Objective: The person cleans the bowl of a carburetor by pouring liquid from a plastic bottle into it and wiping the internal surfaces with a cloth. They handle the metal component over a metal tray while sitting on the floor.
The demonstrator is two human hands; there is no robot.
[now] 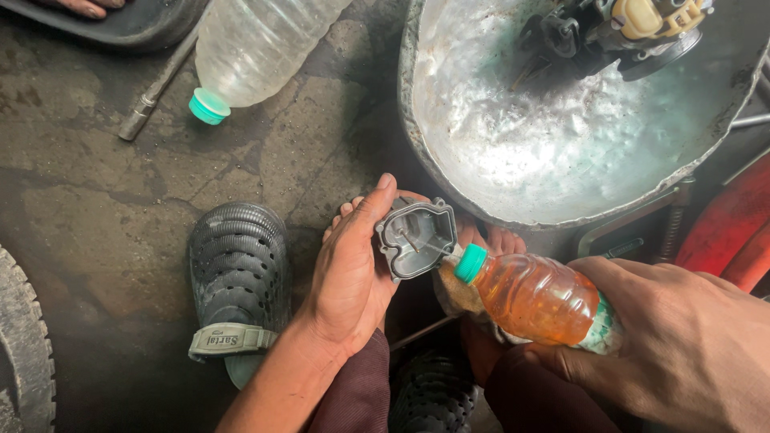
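A person's two bare hands worked low over a stained, oily concrete floor [104,232], seen from above. The left hand [350,273] was closed around a small grey metal carburettor float bowl [415,236], thumb and fingers clamped on its edges with the hollow side tipped towards the right, apparently so that liquid could be caught in it. The right hand [674,337] was wrapped around a small plastic bottle of orange liquid [536,297], held almost on its side with its teal cap [471,263] just beside the bowl's rim; the cap looked to be on, and whether any liquid flowed could not be made out. A grimy rag [457,298] seemed tucked under the bottle's neck, perhaps to catch drips. Just above the hands sat a wide dented metal basin [561,152], near enough to serve as a tray, with a carburettor body [618,28] lying at its far edge, cut off by the frame. A large clear plastic bottle with a teal cap [249,48] lay on the floor at upper left beside a metal rod [152,92]. A black rubber clog [238,281] stood left of the left wrist; bare toes [505,239] showed between bowl and basin. A tyre edge [24,345] at left and red hoses [734,228] at right were only partly visible.
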